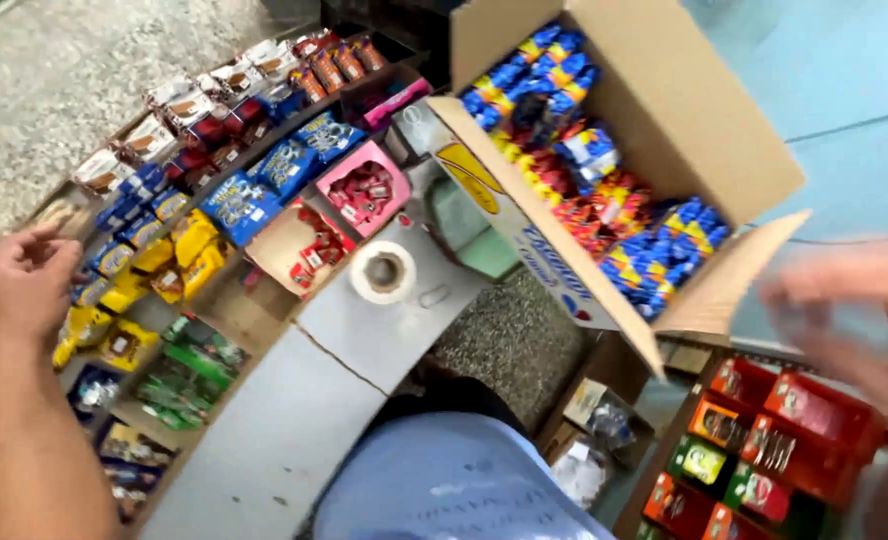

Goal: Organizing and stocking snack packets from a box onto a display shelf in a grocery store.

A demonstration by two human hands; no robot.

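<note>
My left hand (19,285) hovers at the left over a sloped rack of snack packets (179,225), fingers loosely curled and holding nothing. At the right edge my right hand (859,320) is blurred by motion, fingers spread, empty, just to the right of an open cardboard box (664,110). That box is filled with several blue, yellow and red wrapped sweets (604,190). It rests tilted on a grey counter (349,350).
A white tape roll (383,272) lies on the counter beside a pink tray of red sweets (364,188). Red and green display boxes (764,450) stand at the lower right. Speckled floor runs along the upper left.
</note>
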